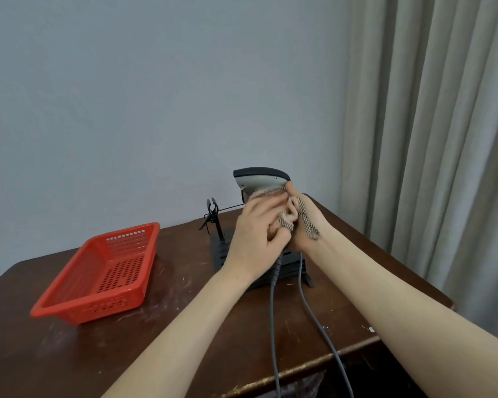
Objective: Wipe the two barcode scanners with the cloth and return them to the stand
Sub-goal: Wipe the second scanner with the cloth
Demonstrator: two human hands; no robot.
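One barcode scanner point(260, 177) is gripped above the stand point(219, 254) by the right hand point(306, 239), the checked cloth point(307, 222) pinched against it by the left hand point(256, 237); wiping seems underway, and reseating is required next.

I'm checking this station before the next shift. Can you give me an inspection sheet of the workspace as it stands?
Surface: dark wooden table, scuffed with pale marks.
Job's things: one scanner held up above the black stand, with the checked cloth against it; second scanner not seen.
Clutter: red basket, nothing in it.
Hands: left hand appears to grip the scanner's handle; right hand holds the cloth to the scanner; both somewhat blurred.
Cables: two grey cables run from under the hands off the table's near edge.
Surroundings: grey wall behind, beige curtain at the right.
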